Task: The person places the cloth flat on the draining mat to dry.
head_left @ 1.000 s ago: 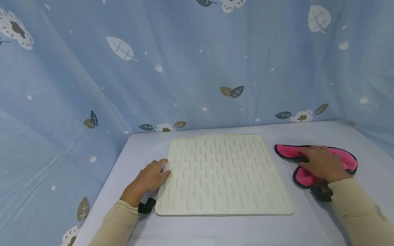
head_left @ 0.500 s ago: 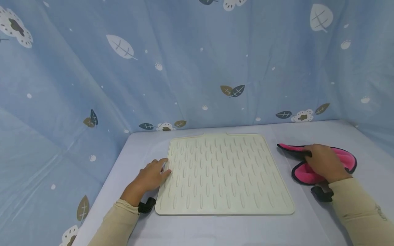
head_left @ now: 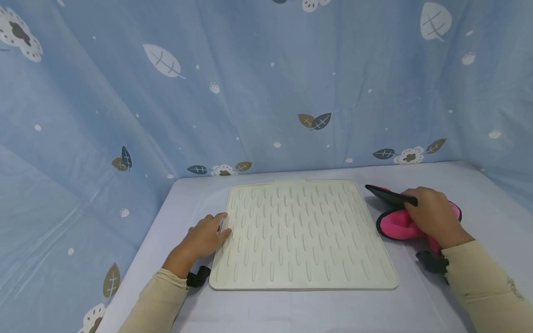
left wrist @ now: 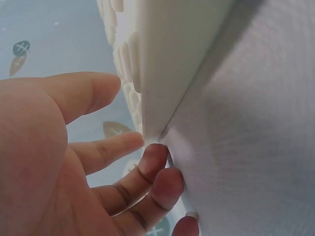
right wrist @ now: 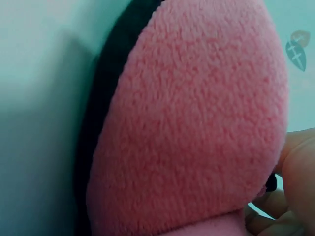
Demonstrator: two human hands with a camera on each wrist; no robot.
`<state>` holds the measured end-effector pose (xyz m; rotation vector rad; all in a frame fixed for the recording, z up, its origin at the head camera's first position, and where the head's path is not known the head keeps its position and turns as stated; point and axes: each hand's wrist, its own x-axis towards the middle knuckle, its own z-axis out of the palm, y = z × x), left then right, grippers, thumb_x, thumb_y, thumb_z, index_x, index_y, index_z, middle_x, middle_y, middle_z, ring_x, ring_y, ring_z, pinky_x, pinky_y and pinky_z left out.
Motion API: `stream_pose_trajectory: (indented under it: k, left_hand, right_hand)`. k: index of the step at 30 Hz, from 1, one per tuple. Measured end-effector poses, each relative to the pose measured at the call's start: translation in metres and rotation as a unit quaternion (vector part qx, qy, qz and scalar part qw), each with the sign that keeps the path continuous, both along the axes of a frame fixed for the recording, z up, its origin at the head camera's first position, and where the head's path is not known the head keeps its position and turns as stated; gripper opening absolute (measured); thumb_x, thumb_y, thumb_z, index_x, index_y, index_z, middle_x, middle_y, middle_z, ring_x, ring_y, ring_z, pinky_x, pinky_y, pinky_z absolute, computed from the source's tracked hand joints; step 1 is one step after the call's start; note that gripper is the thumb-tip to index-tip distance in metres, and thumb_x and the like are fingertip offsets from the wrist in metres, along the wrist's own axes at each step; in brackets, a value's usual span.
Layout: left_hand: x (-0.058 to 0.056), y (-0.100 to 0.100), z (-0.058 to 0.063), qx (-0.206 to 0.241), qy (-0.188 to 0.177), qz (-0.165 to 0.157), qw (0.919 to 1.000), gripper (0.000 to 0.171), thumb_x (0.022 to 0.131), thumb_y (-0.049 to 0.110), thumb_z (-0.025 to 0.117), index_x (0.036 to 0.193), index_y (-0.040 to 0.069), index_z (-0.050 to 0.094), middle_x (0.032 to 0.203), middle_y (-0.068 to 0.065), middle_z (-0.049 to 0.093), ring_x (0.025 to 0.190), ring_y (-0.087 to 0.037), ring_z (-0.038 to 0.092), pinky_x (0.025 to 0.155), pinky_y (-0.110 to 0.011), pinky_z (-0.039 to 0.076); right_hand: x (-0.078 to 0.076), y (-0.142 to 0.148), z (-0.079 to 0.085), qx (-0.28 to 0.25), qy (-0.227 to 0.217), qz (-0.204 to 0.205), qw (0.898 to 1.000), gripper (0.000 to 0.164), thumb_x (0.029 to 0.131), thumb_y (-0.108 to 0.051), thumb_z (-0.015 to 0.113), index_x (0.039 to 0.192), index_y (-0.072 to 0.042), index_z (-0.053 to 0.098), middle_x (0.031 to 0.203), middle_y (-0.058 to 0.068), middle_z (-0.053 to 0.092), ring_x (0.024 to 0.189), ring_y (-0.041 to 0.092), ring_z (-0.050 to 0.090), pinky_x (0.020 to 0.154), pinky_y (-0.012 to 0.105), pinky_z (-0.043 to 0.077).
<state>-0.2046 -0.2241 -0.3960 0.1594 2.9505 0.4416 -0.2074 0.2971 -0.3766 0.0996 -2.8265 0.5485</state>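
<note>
My left hand point(head_left: 201, 238) lies at the left edge of a cream mat with raised oval ridges point(head_left: 304, 236). Index finger and thumb reach its rim in the head view. In the left wrist view the fingers are loosely bent beside the mat's side wall point(left wrist: 172, 44), gripping nothing. Off the mat's right side, my right hand point(head_left: 435, 215) grips a pink plush piece with black edging point(head_left: 397, 225). A black underside flap of it point(head_left: 389, 194) sticks up to the left. Its fuzzy rounded face point(right wrist: 192, 113) fills the right wrist view; the palm hides its middle.
The mat lies flat on a white-covered table point(head_left: 291, 310). A blue curtain with leaf and flower prints point(head_left: 258, 92) hangs behind and at the left. Black wrist cameras point(head_left: 199, 276) sit beneath both wrists, close to the tabletop.
My right hand has drawn the pink plush piece left and a little up. Its left flap has tilted, showing more black underside. The left hand and mat stay in place.
</note>
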Motion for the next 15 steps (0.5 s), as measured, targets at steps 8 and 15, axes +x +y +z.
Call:
stream_pose_trajectory:
  k: [8, 15]
  left_hand:
    - [-0.002, -0.002, -0.001, -0.009, 0.01, -0.002, 0.9999, 0.058, 0.1, 0.034, 0.059, 0.151, 0.01, 0.043, 0.101, -0.009, 0.058, 0.091, -0.022, 0.057, 0.085, -0.057, 0.045]
    - [-0.005, -0.002, -0.006, 0.0, 0.005, -0.011, 0.9999, 0.056, 0.101, 0.022, 0.056, 0.152, 0.006, 0.039, 0.101, -0.008, 0.058, 0.09, -0.022, 0.056, 0.085, -0.055, 0.046]
  right_hand:
    - [0.01, -0.021, 0.01, -0.008, 0.078, 0.028, 0.997, 0.022, 0.086, 0.006, 0.064, 0.107, 0.008, 0.07, 0.099, 0.029, 0.067, 0.093, 0.044, 0.06, 0.082, 0.065, 0.05]
    - [0.023, -0.039, 0.021, -0.005, 0.136, 0.054, 0.989, 0.028, 0.081, 0.009, 0.068, 0.109, 0.005, 0.071, 0.1, 0.028, 0.067, 0.094, 0.044, 0.059, 0.078, 0.063, 0.052]
